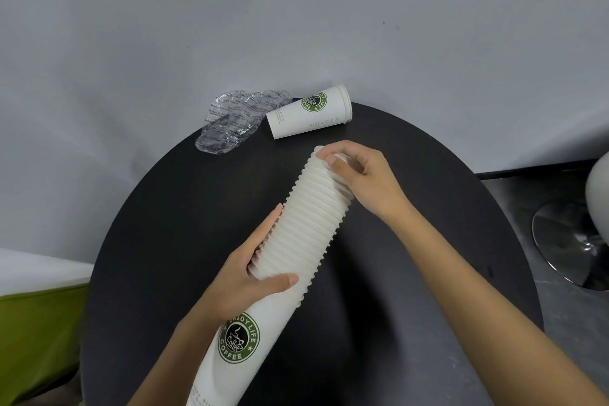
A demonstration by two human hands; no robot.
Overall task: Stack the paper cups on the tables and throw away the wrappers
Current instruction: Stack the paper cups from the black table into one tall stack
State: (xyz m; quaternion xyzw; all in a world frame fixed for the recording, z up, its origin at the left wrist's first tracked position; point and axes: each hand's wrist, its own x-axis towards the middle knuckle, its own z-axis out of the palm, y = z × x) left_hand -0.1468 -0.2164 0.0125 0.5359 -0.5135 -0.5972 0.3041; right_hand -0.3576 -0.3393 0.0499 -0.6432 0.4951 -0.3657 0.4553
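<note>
Fingers around ribbed paper cup stack

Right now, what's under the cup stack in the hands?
Only the black table shows around the cup stack, gripped by the left hand and right hand. The strip directly beneath it is covered, and its lower end leaves the frame.
</note>
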